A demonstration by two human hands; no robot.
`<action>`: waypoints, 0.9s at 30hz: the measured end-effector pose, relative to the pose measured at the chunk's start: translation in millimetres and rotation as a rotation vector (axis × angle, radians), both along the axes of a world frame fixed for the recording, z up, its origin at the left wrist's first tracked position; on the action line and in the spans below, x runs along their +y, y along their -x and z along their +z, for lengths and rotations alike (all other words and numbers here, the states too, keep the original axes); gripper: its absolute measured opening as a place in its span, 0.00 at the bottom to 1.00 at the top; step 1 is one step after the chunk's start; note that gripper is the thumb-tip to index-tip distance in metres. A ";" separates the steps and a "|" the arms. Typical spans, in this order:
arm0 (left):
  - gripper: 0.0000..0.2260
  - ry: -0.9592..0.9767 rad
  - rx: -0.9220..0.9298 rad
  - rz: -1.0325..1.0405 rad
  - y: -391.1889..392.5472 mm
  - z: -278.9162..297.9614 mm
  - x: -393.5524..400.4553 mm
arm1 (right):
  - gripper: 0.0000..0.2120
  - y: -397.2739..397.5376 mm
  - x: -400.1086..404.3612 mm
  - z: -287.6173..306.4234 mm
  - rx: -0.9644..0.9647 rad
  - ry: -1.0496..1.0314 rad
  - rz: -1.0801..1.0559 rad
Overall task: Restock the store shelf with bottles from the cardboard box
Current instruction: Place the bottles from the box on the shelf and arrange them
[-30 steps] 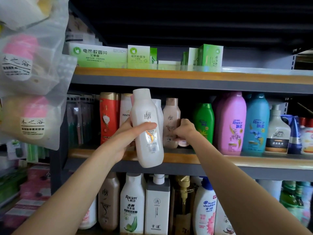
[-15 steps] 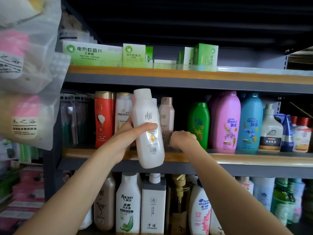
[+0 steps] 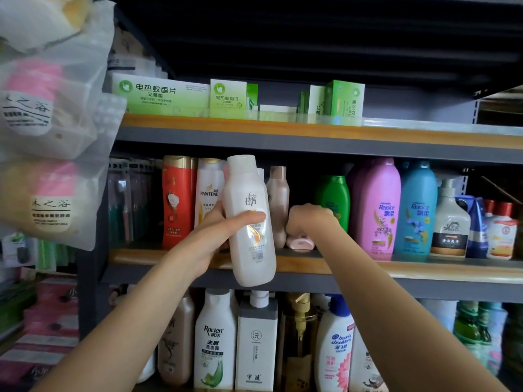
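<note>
Right hand [image 3: 304, 219] lower, over pink bottle [image 3: 300, 242]

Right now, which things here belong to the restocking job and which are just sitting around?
In the job:
white bottle, held by the left hand
right hand, reaching into the middle shelf

Just around:
green boxes
pink bottle
blue bottle
hanging bags
</note>
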State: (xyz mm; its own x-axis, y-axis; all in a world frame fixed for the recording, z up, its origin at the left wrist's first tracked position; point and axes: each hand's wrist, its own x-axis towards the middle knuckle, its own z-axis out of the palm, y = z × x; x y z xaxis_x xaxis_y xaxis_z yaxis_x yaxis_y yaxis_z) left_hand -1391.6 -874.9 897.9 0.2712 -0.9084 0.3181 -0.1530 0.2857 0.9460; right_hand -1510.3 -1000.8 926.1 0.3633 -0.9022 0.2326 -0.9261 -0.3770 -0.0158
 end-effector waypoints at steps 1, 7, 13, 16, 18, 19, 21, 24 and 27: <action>0.20 -0.001 0.001 -0.002 0.0 0.2 0.4 | 0.10 -1.5 -0.9 0.8 -0.037 0.039 -0.014; 0.17 0.007 -0.016 0.002 -2.4 -1.5 2.2 | 0.13 -12.7 -14.7 -23.2 -0.011 0.082 -0.098; 0.14 0.001 -0.016 0.007 -5.1 -5.5 2.9 | 0.14 -18.4 -19.5 -32.1 0.016 0.085 -0.126; 0.14 0.005 -0.011 0.004 -4.2 -4.7 3.6 | 0.18 -18.8 -21.1 -33.9 -0.019 0.072 -0.143; 0.15 0.015 -0.008 0.005 -3.4 -4.2 3.2 | 0.21 -18.4 -19.2 -32.1 -0.011 0.076 -0.151; 0.16 0.021 -0.010 0.003 -3.2 -4.0 3.1 | 0.22 -18.3 -17.8 -30.2 -0.002 0.085 -0.149; 0.17 0.019 -0.016 -0.001 -2.4 -3.7 2.6 | 0.22 -17.5 -15.4 -25.0 0.005 0.093 -0.134; 0.18 0.001 -0.013 -0.003 -2.4 -5.0 0.7 | 0.20 -14.2 -8.7 -14.4 0.013 0.111 -0.112; 0.17 0.000 -0.018 -0.020 -1.7 -7.3 -2.0 | 0.21 -6.2 0.1 -8.7 -0.021 0.124 -0.095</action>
